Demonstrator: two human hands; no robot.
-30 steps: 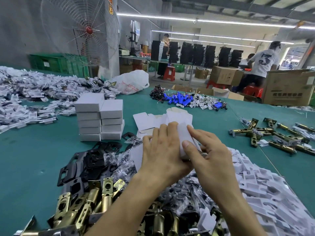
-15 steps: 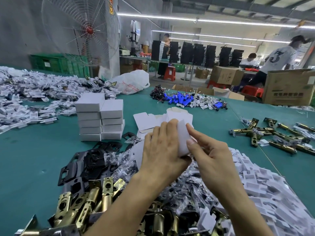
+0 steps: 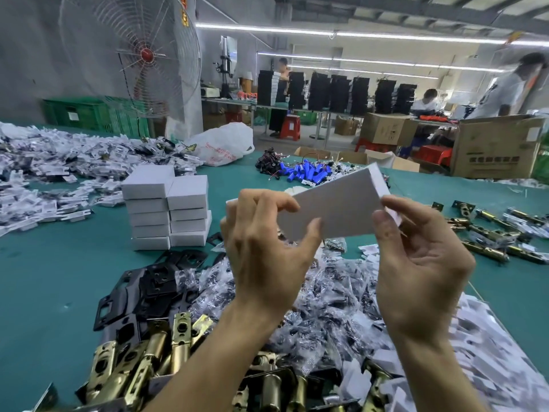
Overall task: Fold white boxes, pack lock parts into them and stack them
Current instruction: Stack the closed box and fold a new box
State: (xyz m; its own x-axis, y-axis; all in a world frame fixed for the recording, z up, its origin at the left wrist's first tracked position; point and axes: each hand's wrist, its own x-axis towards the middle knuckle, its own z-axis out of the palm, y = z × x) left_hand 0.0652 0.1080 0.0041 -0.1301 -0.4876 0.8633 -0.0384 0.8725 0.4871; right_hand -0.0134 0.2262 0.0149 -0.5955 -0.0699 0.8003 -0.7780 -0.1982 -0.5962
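The white box (image 3: 335, 206) is being held up, tilted, clear of the tabletop (image 3: 44, 278); a second ago it was being pressed low over the bagged parts (image 3: 326, 292). The grip of the left hand (image 3: 267, 245) and of the right hand (image 3: 416, 263) is being kept closed on its ends. Seemingly folded, it is being readied for packing, not yet for the stacked boxes (image 3: 166, 209).

White plastic bag (image 3: 222, 144) at the tabletop's (image 3: 44, 278) far edge, wire fan (image 3: 130, 55) and green crates (image 3: 89, 114) beyond its far-left corner
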